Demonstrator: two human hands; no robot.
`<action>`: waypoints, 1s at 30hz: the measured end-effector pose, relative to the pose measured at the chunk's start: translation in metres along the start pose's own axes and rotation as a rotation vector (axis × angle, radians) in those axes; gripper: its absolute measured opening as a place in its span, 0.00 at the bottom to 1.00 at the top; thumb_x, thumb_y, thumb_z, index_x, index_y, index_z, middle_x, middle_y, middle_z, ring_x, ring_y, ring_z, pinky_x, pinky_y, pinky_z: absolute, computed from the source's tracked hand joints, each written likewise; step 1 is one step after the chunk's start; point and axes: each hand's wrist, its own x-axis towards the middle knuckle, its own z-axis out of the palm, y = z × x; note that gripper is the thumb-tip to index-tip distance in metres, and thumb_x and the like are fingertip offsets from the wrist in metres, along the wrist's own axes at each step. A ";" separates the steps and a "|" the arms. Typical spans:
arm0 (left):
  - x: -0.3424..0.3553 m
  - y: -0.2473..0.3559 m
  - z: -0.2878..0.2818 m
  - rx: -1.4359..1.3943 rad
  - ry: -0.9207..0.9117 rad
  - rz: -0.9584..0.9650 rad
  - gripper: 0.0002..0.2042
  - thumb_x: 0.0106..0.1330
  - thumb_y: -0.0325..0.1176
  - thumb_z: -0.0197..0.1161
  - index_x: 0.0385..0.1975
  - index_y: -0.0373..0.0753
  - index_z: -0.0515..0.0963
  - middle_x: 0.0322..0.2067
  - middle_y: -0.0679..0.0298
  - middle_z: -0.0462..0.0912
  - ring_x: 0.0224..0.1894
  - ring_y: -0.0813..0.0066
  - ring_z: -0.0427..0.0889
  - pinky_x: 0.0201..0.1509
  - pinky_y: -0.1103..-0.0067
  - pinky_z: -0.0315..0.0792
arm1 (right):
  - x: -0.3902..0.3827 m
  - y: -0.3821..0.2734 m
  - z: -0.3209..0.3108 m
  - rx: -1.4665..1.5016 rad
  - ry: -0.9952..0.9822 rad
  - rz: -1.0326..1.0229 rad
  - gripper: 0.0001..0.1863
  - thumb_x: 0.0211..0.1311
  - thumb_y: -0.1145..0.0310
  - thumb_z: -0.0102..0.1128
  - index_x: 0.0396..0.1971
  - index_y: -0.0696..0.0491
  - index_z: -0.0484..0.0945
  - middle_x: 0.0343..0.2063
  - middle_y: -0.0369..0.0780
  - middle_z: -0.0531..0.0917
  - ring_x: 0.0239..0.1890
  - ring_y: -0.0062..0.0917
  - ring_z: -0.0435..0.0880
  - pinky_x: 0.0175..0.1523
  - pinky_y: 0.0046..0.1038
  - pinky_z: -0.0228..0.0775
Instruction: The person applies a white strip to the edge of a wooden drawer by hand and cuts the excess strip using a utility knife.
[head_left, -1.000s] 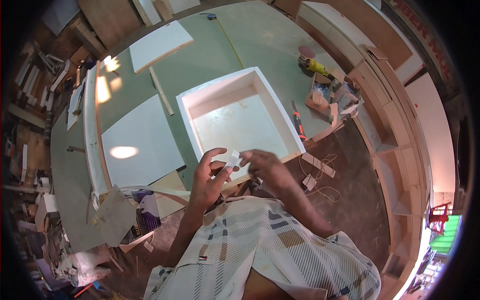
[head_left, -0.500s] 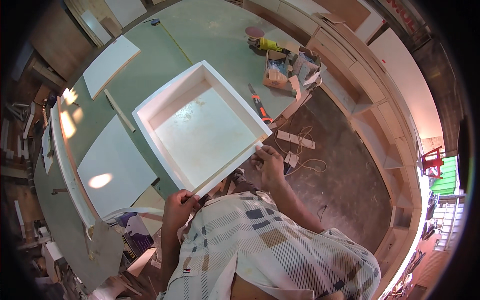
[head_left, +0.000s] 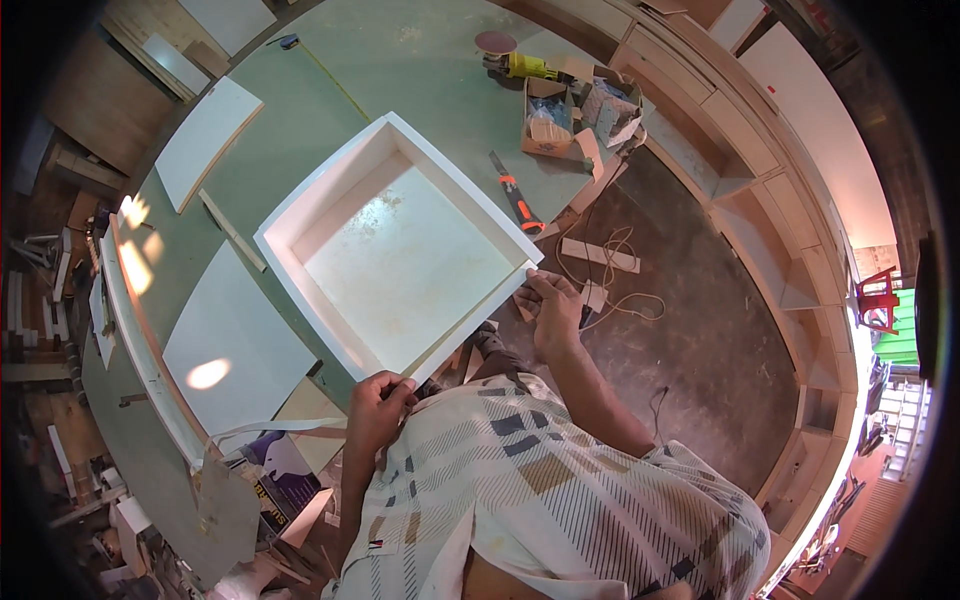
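A white open-topped drawer box (head_left: 400, 265) lies tilted on the green table, its near corner by my body. Along its near rim runs a thin white edging strip (head_left: 470, 325). At the rim's left end, my left hand (head_left: 380, 408) is closed in a pinch on the strip. My right hand (head_left: 550, 305) pinches the strip at the right corner of the box, fingertips against the rim. A loose pale band (head_left: 280, 426) trails left from behind my left wrist; whether it is the same strip is hidden.
On the green table (head_left: 400, 60) lie white panels (head_left: 235, 330), a narrow wood strip (head_left: 232, 230), a tape measure (head_left: 290, 42), an orange-handled handsaw (head_left: 517, 200), a yellow grinder (head_left: 525, 65) and a cardboard box (head_left: 548, 125). Cords (head_left: 630, 300) lie on the floor. Wooden cabinets (head_left: 745, 215) stand right.
My right hand has shifted up and slightly right along the box's corner. My left hand has moved slightly right. The box appears slightly higher and turned a little in view.
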 end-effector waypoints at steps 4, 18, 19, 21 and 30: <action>0.002 -0.003 0.000 -0.093 -0.016 -0.028 0.10 0.69 0.31 0.64 0.34 0.28 0.83 0.24 0.61 0.86 0.25 0.79 0.82 0.34 0.80 0.75 | -0.001 -0.003 0.003 0.030 0.004 0.032 0.10 0.65 0.72 0.67 0.38 0.61 0.76 0.29 0.42 0.83 0.28 0.25 0.84 0.35 0.25 0.80; 0.010 -0.002 -0.003 -0.177 -0.011 -0.059 0.09 0.68 0.30 0.65 0.32 0.28 0.82 0.23 0.61 0.85 0.26 0.79 0.82 0.35 0.81 0.76 | 0.005 -0.006 0.002 0.069 -0.009 0.097 0.10 0.65 0.72 0.67 0.38 0.60 0.77 0.29 0.42 0.82 0.28 0.26 0.83 0.35 0.25 0.79; 0.010 -0.002 -0.003 -0.180 -0.011 -0.065 0.09 0.68 0.30 0.65 0.32 0.29 0.82 0.23 0.61 0.85 0.26 0.79 0.83 0.35 0.81 0.76 | 0.005 -0.005 0.002 0.067 -0.010 0.099 0.10 0.65 0.72 0.67 0.38 0.60 0.77 0.29 0.42 0.82 0.28 0.26 0.83 0.35 0.25 0.79; 0.010 -0.001 -0.003 -0.166 -0.014 -0.067 0.09 0.68 0.31 0.65 0.32 0.28 0.82 0.23 0.61 0.85 0.26 0.79 0.83 0.35 0.81 0.76 | 0.007 -0.005 0.000 0.031 -0.001 0.097 0.10 0.65 0.72 0.67 0.38 0.61 0.77 0.28 0.42 0.82 0.28 0.26 0.83 0.35 0.25 0.79; 0.010 0.003 -0.005 -0.153 -0.010 -0.105 0.10 0.68 0.31 0.66 0.32 0.29 0.82 0.23 0.60 0.86 0.26 0.79 0.83 0.35 0.80 0.77 | 0.002 -0.011 0.008 0.072 0.026 0.124 0.08 0.66 0.74 0.65 0.39 0.62 0.78 0.29 0.42 0.83 0.29 0.27 0.84 0.36 0.28 0.80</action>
